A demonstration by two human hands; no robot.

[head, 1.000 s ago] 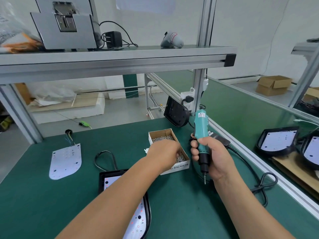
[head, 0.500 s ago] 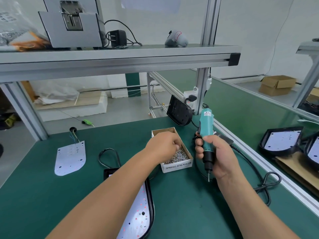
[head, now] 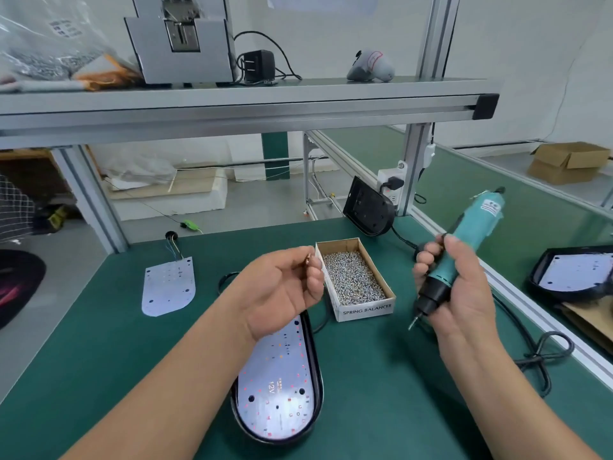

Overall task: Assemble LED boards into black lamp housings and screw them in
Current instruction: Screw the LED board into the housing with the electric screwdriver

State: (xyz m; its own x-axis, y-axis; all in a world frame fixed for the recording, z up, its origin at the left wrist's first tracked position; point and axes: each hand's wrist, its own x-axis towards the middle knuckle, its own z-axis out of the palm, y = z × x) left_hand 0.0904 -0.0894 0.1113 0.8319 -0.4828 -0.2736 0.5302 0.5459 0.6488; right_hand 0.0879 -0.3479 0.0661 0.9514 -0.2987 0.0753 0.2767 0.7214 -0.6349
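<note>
Left hand (head: pixel 282 290) lifted off screw box (head: pixel 365 310) (pinching screw (head: pixel 308 260)); screwdriver (head: pixel 472 232) tilted.

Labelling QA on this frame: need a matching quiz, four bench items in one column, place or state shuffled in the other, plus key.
1 screwdriver
2 screw box
3 loose LED board
4 black housing

A lying bare at far left of the table
B gripped in the right hand
C nearest the viewer, white board seated in it
D open, labelled SPRING BALANCER

Pairs: 1-B, 2-D, 3-A, 4-C
</note>
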